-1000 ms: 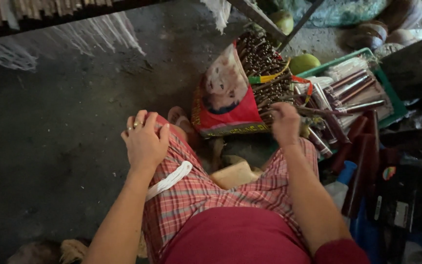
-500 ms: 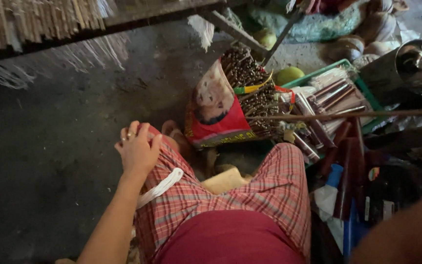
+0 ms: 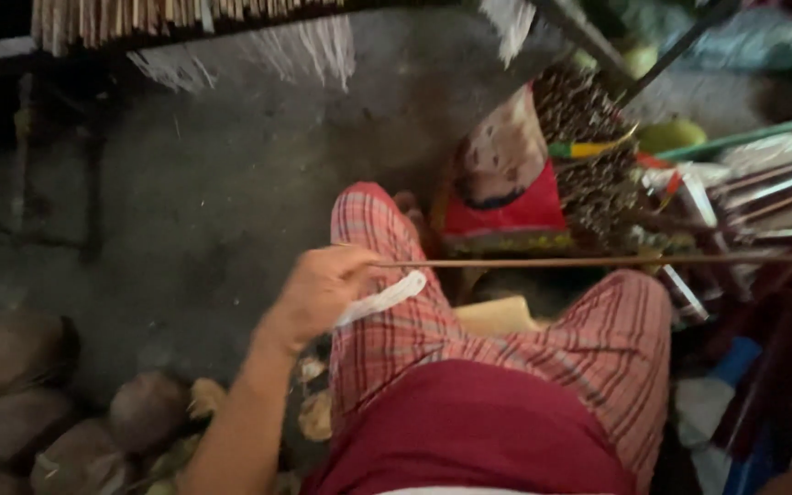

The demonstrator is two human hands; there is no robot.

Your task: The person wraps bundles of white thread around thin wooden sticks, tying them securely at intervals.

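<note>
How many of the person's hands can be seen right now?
1. The left hand is over the left knee, gripping one end of a long thin stick that runs off to the right. The right hand is out of view past the frame's edge.

Thin stick's [image 3: 598, 262] right end beyond the edge

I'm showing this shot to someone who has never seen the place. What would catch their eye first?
Probably the long thin stick running level across the middle, its left end pinched in the left hand above the checked red trousers. Next, the red-and-white bag behind the knees, with a dense bundle of dark sticks on its right. The right hand is out of view.
</note>
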